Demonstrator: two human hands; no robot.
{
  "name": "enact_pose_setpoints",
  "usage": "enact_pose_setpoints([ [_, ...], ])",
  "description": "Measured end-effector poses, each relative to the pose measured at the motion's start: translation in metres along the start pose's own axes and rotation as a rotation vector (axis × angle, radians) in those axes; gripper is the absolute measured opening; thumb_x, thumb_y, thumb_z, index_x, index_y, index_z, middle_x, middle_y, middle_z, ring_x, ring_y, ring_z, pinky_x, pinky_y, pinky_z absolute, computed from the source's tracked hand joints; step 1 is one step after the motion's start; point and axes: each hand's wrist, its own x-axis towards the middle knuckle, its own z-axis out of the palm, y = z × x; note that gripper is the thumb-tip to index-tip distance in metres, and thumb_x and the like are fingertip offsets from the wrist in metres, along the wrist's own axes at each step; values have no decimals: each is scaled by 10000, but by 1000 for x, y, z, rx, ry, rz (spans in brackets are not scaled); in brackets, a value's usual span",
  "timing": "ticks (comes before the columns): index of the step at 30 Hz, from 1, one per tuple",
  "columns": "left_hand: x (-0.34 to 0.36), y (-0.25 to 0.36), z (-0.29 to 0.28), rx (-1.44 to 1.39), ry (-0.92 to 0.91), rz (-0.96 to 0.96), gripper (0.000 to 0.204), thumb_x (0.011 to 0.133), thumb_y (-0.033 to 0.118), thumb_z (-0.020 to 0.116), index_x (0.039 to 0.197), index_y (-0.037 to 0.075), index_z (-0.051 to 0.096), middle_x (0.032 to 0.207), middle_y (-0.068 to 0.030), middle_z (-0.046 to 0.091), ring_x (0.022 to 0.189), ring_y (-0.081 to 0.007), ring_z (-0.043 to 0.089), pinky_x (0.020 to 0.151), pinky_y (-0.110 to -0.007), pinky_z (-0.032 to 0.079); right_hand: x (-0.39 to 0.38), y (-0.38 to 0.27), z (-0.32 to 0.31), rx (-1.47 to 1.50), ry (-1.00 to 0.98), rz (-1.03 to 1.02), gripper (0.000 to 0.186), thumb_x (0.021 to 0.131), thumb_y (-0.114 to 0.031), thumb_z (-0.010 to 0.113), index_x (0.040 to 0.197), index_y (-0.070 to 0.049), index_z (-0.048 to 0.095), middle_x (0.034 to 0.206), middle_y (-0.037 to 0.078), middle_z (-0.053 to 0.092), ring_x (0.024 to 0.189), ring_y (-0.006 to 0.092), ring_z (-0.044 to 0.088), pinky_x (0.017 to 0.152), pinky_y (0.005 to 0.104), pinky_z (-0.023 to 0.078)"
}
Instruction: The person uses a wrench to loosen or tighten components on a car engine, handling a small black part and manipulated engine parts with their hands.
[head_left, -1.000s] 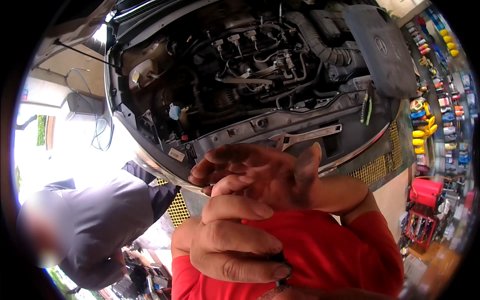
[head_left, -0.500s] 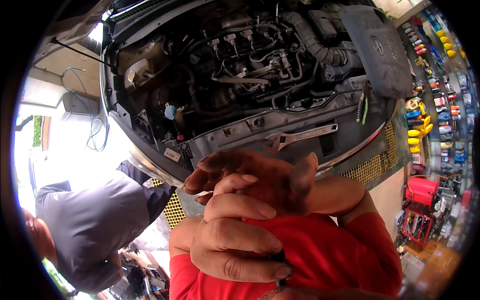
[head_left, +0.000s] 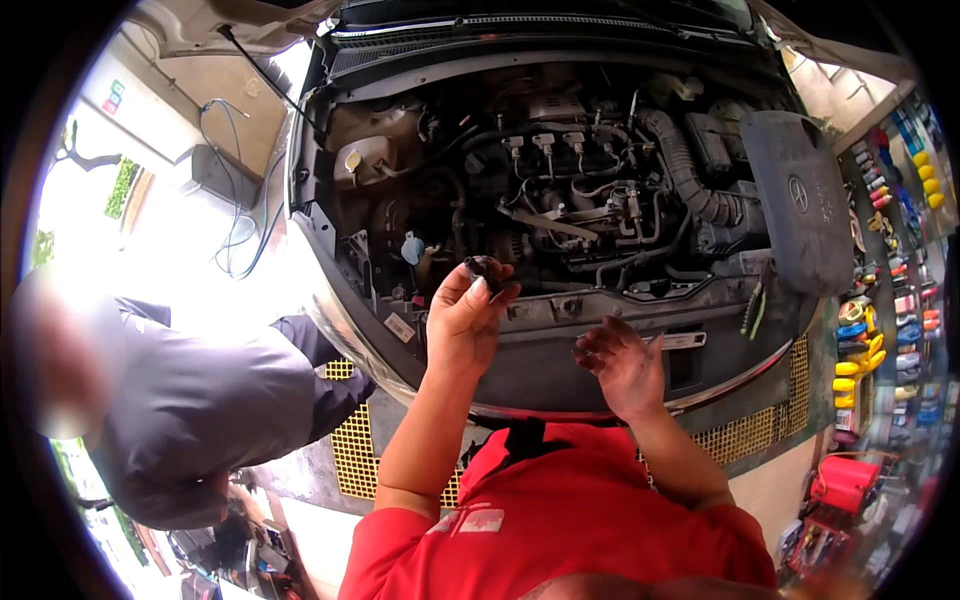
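Grey cover (head_left: 800,235) bearing emblem, lettering; white label (head_left: 399,327) showing print. Left hand (head_left: 466,318) pinching black part (head_left: 482,268) over bay front (head_left: 565,307), right hand (head_left: 630,370) hovering loosely open, partly hiding wrench (head_left: 684,341); both reaching farther out than before.

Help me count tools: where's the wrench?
In the head view, right of centre, the wrench lies on the car's front panel, partly behind the right hand.

Yellow floor grating (head_left: 352,450) lies near a grey-clad person (head_left: 225,390), a red container (head_left: 845,482) far right.
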Motion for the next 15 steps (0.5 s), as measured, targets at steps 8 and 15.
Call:
enact_pose_setpoints([
  [8, -38, 43, 72, 637, -665, 545, 323, 842, 285, 801, 1001, 19, 709, 1045, -124, 631, 1095, -347, 576, 952, -487, 437, -20, -23, -33, -18, 186, -58, 772, 949, -728, 429, 1364, -91, 558, 1233, 134, 616, 1164, 303, 583, 963, 454, 483],
  [15, -56, 58, 113, 502, -988, 532, 73, 865, 160, 777, 883, 90, 781, 961, -71, 690, 1006, -328, 620, 993, -569, 405, -18, -42, -26, -95, 203, -118, 780, 918, -728, 497, 1354, -83, 559, 1211, 115, 621, 1159, 300, 586, 961, 455, 488],
])
